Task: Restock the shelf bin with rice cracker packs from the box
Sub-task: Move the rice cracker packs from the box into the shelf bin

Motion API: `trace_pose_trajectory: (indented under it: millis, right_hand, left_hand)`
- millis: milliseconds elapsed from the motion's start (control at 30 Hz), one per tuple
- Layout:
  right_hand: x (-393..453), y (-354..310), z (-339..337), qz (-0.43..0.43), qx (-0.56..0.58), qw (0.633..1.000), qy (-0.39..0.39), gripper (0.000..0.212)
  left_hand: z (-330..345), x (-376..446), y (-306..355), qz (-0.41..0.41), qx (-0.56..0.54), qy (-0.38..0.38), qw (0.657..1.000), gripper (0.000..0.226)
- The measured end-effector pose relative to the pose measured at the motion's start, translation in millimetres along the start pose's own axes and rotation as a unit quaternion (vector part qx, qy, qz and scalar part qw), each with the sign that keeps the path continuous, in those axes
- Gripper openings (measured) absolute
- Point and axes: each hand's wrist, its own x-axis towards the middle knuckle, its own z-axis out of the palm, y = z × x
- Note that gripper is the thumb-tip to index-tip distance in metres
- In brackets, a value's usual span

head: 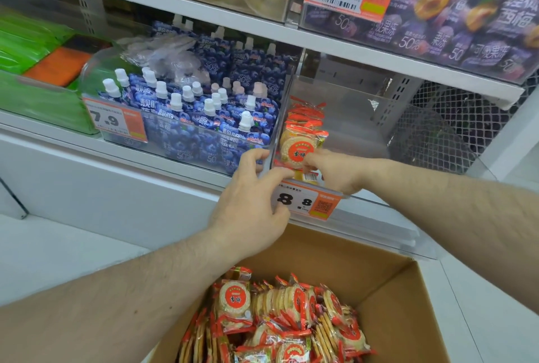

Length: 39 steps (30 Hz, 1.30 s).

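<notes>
Bin price tag (306, 201) reading "8.8"

The white middle shelf (122, 147) carries a row of clear bins, placed here relative to the blueberry pouch bin (186, 117) with its "7.9" tag. Just left of that bin stands a bin of green and orange packs (43, 77); touching its right wall stands the rice cracker bin (350, 135), tagged "8.8" and holding a few packs at its front left. Above it, the upper shelf (335, 42) bears a bin of purple plum jelly packs (455, 21).
</notes>
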Motion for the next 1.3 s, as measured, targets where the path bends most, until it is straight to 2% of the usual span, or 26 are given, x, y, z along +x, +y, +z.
trace_pose_trajectory:
  millis: [133, 200, 233, 300, 367, 433, 500, 633, 733, 900, 1067, 1167, 1300]
  right_hand:
    - [5.5, 2.7, 1.2, -0.010, 0.004, 0.999, 0.044, 0.035]
    - [4.6, 4.3, -6.1, 0.016, 0.079, 0.995, 0.062, 0.024]
    - [5.5, 6.1, -8.6, 0.041, 0.160, 0.984, 0.063, 0.019]
    - [10.2, 8.8, -11.0, 0.097, 0.349, 0.930, 0.060, 0.015]
    - [15.8, 10.6, -10.4, 0.153, 0.470, 0.865, 0.082, 0.020]
    - [20.7, 11.0, -7.0, 0.194, 0.516, 0.825, 0.127, 0.029]
    - [24.5, 8.2, -2.1, 0.218, 0.526, 0.805, 0.165, 0.038]
    - [26.1, 2.7, 3.4, 0.206, 0.584, 0.768, 0.162, 0.045]
    - [27.6, 2.7, 2.8, 0.176, 0.594, 0.776, 0.120, 0.050]
    - [32.0, 1.7, -2.6, 0.228, 0.558, 0.785, 0.146, 0.046]
    - [32.1, 8.0, -7.5, 0.238, 0.543, 0.798, 0.109, 0.049]
    - [29.9, 14.4, -10.3, 0.237, 0.560, 0.790, 0.074, 0.047]
    - [38.5, 2.7, -4.7, 0.229, 0.569, 0.787, 0.073, 0.042]
  left_hand:
    - [2.6, 1.6, -0.8, -0.005, -0.013, -0.004, 1.000, 0.046]
    - [1.9, 1.7, -1.5, -0.001, -0.019, -0.001, 1.000, 0.046]
    - [1.7, 1.8, -1.9, -0.001, -0.022, 0.000, 1.000, 0.046]
    - [2.0, 1.8, -2.0, -0.004, -0.027, 0.000, 1.000, 0.046]
    - [2.8, 1.9, -1.0, -0.010, -0.031, -0.003, 0.999, 0.045]
    - [3.1, 1.7, 0.0, -0.014, -0.034, -0.009, 0.999, 0.045]
    - [3.0, 1.0, -0.2, -0.015, -0.035, -0.013, 0.999, 0.046]
    - [3.2, 0.5, -0.2, -0.015, -0.036, -0.016, 0.999, 0.048]
    - [3.2, 0.6, 1.0, -0.019, -0.034, -0.020, 0.999, 0.048]
    - [2.4, 0.6, 1.7, -0.017, -0.031, -0.021, 0.999, 0.047]
    - [2.9, 0.6, 1.2, -0.018, -0.034, -0.021, 0.999, 0.048]
    - [3.6, 0.7, 0.2, -0.017, -0.035, -0.018, 0.999, 0.048]
    - [4.3, 0.0, 0.5, -0.018, -0.039, -0.017, 0.999, 0.049]
